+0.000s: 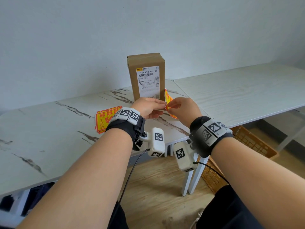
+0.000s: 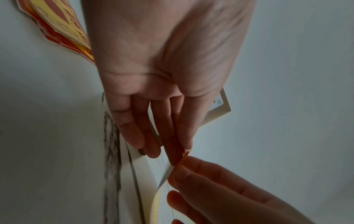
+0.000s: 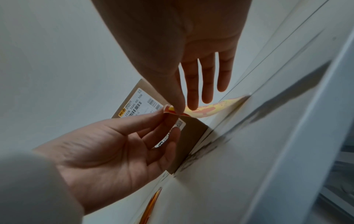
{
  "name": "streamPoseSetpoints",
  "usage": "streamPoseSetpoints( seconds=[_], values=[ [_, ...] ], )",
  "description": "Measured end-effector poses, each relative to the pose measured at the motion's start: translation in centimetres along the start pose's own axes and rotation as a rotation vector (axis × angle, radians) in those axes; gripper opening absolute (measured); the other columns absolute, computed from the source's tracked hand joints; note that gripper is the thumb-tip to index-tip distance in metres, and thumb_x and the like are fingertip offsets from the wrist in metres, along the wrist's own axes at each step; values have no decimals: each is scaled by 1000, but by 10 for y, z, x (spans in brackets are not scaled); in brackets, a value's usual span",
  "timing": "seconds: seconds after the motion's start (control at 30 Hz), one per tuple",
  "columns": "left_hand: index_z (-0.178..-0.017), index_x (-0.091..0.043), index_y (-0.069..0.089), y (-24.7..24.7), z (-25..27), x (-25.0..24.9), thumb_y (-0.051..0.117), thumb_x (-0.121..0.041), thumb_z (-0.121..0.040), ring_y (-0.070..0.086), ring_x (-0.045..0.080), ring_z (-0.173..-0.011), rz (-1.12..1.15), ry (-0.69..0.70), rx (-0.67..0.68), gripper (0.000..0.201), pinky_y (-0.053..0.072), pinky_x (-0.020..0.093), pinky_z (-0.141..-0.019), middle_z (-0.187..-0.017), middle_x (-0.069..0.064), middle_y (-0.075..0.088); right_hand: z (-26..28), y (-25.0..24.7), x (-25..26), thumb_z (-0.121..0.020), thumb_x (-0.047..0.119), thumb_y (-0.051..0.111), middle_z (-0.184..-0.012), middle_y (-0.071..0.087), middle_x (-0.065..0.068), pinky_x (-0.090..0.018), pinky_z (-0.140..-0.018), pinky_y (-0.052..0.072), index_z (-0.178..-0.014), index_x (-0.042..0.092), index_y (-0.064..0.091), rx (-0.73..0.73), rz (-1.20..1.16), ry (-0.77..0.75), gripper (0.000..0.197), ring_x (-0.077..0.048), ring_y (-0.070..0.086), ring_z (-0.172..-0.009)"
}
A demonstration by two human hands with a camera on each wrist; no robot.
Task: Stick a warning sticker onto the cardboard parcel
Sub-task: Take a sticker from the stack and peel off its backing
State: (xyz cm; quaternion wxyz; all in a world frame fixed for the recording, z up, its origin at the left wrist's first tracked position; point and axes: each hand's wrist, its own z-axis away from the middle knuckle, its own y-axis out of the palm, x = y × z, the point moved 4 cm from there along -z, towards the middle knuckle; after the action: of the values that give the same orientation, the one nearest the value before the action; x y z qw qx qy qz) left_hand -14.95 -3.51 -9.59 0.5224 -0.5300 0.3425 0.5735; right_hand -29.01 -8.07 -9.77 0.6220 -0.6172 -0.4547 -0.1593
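Marble-patterned tabletop point(image 1: 49, 123) runs along a plain pale wall, with a white wood-grain table point(image 1: 239, 90) butted against its right end. From the head view, the cardboard parcel point(image 1: 146, 76) stands upright near the wall, its white shipping label point(image 1: 148, 81) facing the person. A stack of red-and-yellow stickers point(image 1: 103, 120) lies on the marble just left of the left wrist. Both hands meet in front of the parcel's foot: the left hand point(image 1: 147, 108) and the right hand point(image 1: 183, 109) each pinch the same warning sticker point(image 1: 168, 100), held in the air, not yet on the box.

The left wrist view shows the left fingers point(image 2: 172, 141) nearly straight, their tips nipping the sticker's corner, where a white layer appears to separate from the coloured one. The right hand's fingertips grip the sheet just below.

The right wrist view shows the right thumb and forefinger pinching the curled red corner, the other three fingers point(image 3: 203, 78) spread straight. The rest of the sticker bows away towards the table.

Judging by this, the backing is being peeled. Risks: the freed adhesive corner could fold and stick to itself or to a fingertip, a hasty pull might tear the sheet, and the tall upright parcel may tip under pressing unless it is steadied.
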Motion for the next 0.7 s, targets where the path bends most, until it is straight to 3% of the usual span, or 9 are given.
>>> streamPoseSetpoints(
  seconds=[0.17,0.4,0.7],
  values=[
    [-85,-10,71,1,-2,0,66,-4,-87,63,15,-69,-8,19,13,8,54,24,-71,-82,7,69,0,-1,0,-84,16,65,-103,73,-4,-34,-87,54,-101,15,72,15,-8,10,19,-20,67,-97],
    [-79,-14,74,2,-4,-4,71,-8,-82,65,24,-81,-91,65,-49,7,54,38,-92,-92,18,71,-3,-1,0,-82,14,66,-99,74,-5,-28,-80,52,-98,16,73,12,-32,13,17,-20,68,-94],
    [-88,-14,76,3,-6,-4,71,-8,-82,61,13,-69,-192,103,-48,10,54,20,-70,-82,7,71,-2,-2,-1,-84,13,66,-103,75,-8,-33,-87,52,-100,14,74,48,-26,-2,18,-22,67,-99]
  ],
)
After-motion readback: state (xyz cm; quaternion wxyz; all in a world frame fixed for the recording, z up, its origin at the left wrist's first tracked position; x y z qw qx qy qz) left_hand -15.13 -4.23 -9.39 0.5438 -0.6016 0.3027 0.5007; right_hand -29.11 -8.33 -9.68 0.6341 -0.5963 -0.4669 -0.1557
